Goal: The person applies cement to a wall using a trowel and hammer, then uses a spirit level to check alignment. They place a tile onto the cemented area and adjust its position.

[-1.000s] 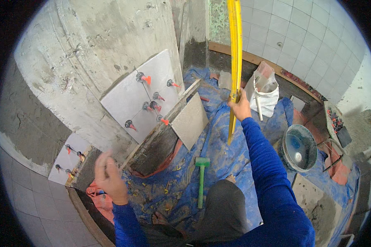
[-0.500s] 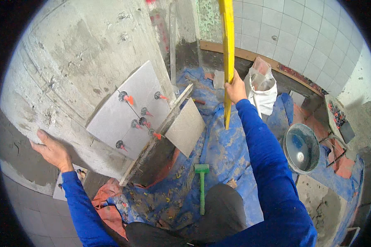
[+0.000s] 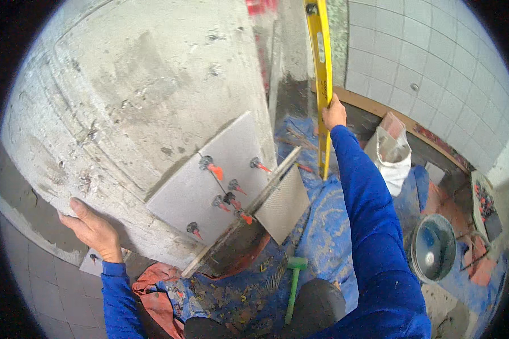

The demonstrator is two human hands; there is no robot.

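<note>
While the right hand (image 3: 335,114) has its fingers wrapped round the yellow level (image 3: 322,65), the left hand (image 3: 96,233) holds nothing, thumb and fingers apart at the near corner of the bare wall (image 3: 147,73), perhaps for balance; whether it presses there, I cannot tell. The level stands nearly upright, to the right of the pale tiles (image 3: 240,147), gripped in its lower part, which probably keeps so long a bar manageable one-handed. The tiles sit just above a slanting batten (image 3: 218,240) that likely bears their weight, and the red-tipped clips (image 3: 209,165) about them look meant to keep their faces flush. A loose tile (image 3: 283,203) leans below the batten, while a green mallet (image 3: 294,282) lies near the knees on the blue sheet (image 3: 322,226), presumably for easy reach. The right arm (image 3: 370,209) stretches forward, almost straight; the left forearm (image 3: 117,299) rises from the lower edge, its hand angled outward.
</note>
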